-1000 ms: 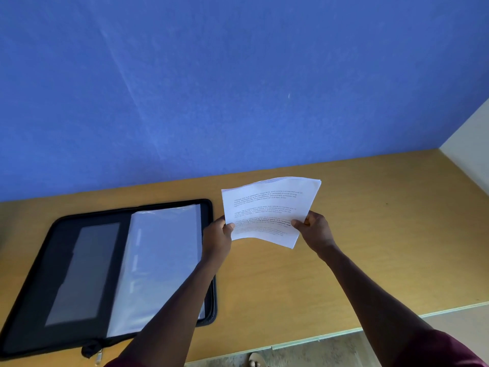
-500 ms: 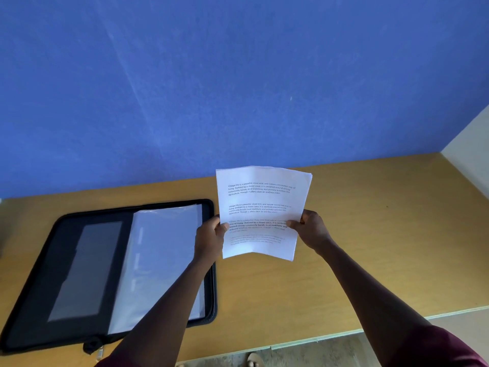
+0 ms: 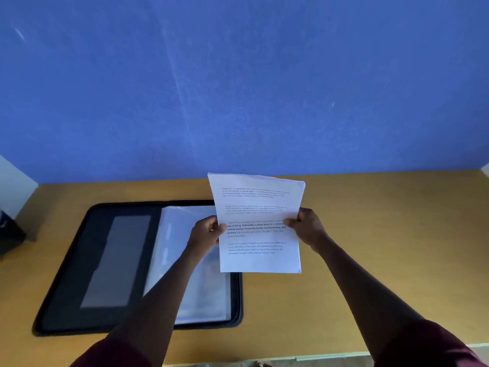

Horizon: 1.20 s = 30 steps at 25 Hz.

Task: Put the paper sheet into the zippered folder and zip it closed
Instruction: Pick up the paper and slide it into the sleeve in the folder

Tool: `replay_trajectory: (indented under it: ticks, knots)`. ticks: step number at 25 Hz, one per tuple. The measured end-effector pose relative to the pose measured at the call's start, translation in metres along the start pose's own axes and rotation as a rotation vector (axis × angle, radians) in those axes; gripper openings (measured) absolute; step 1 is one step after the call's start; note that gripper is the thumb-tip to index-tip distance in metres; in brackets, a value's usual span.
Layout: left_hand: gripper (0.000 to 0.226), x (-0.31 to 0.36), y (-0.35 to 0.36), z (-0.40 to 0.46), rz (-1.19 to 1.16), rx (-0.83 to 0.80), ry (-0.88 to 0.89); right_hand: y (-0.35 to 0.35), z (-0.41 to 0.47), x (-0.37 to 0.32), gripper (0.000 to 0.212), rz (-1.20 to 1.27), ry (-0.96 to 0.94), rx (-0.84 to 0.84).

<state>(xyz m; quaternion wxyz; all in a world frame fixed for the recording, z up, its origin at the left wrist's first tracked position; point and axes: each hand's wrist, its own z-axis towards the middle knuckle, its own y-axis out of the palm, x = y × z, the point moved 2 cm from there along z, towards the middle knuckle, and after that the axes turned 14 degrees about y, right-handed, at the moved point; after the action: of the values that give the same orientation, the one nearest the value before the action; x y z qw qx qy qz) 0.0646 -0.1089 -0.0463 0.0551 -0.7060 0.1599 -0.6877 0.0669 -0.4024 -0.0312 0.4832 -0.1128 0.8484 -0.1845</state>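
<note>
So the person's holding the paper sheet (image 3: 260, 226) up off the table (image 3: 370, 234), nearly upright, long axis running top to bottom. The left hand (image 3: 205, 235) is pinching the sheet's left edge about halfway down, thumb on the printed side, and the right hand (image 3: 307, 227) is doing the same on the right edge. Both grips look firm.

The zippered folder (image 3: 79, 274) is lying open flat, down and to the left of the sheet, with its clear sleeves (image 3: 182, 260) sitting right under the left hand. So the left hand's nearer. My guess: the sheet needs tipping flat and sliding leftward into a sleeve.
</note>
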Motion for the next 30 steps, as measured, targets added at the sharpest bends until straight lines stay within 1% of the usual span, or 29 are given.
replay_trajectory:
  ticks: [3, 4, 6, 8, 11, 16, 20, 23, 25, 30]
  knots:
    - [0.023, -0.010, -0.028, 0.008, -0.049, 0.049, -0.054, 0.018, 0.015, -0.025, 0.016, 0.040, 0.021, 0.012]
    - [0.024, -0.014, -0.038, 0.010, 0.008, 0.052, -0.056, 0.023, 0.020, -0.034, 0.016, 0.057, 0.022, 0.020]
    - [0.023, -0.027, -0.062, 0.017, 0.274, 0.044, -0.035, 0.035, 0.033, -0.051, 0.016, 0.091, 0.022, 0.032]
    - [0.026, -0.041, -0.082, 0.024, 0.482, -0.013, -0.013, 0.048, 0.045, -0.067, 0.015, 0.121, 0.027, 0.037]
    - [0.047, -0.059, -0.104, 0.035, 0.709, -0.136, -0.001, 0.068, 0.062, -0.091, 0.015, 0.138, 0.012, 0.048]
    - [0.067, -0.072, -0.121, 0.049, 1.020, -0.254, 0.105, 0.094, 0.088, -0.129, 0.016, 0.150, -0.013, 0.079]
    - [0.077, -0.074, -0.123, 0.058, 1.144, -0.362, 0.173, 0.110, 0.103, -0.151, 0.018, 0.170, -0.019, 0.093]
    - [0.086, -0.072, -0.124, 0.066, 1.215, -0.391, 0.170, 0.123, 0.112, -0.165, 0.019, 0.189, -0.026, 0.086]
    - [0.085, -0.072, -0.124, 0.070, 1.229, -0.401, 0.165, 0.132, 0.116, -0.172, 0.021, 0.200, -0.028, 0.082]
    - [0.077, -0.075, -0.128, 0.076, 1.204, -0.409, 0.170, 0.158, 0.123, -0.186, 0.020, 0.226, -0.033, 0.078]
